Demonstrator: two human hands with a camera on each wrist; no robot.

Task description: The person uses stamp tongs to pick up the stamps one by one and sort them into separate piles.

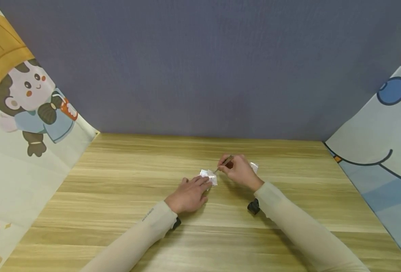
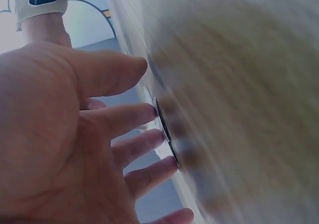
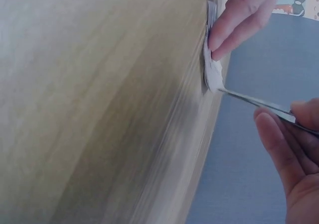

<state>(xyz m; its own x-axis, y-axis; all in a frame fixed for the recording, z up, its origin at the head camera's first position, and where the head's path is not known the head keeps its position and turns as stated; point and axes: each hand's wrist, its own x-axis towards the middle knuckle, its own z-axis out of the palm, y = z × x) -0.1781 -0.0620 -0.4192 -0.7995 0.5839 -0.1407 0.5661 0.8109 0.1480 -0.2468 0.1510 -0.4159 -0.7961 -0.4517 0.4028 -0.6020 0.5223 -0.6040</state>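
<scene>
Left hand (image 1: pixel 191 193), fingers extended, presses white paper (image 1: pixel 213 178) on table (image 1: pixel 132 166); right hand (image 1: pixel 239 171) pinches tweezers (image 3: pixel 261 104), tips at paper's edge. Probably best: pin firmly, work tips gently.

Left hand (image 1: pixel 191 193) hides part of white piece (image 1: pixel 212 178); sleeve lettering (image 1: pixel 147 214) too small.

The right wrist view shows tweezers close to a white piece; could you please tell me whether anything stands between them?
Nothing visible does: the tweezers in the right hand reach the white piece's edge with their tip. The left hand rests its fingers on the piece, beside that edge, not in between.
</scene>
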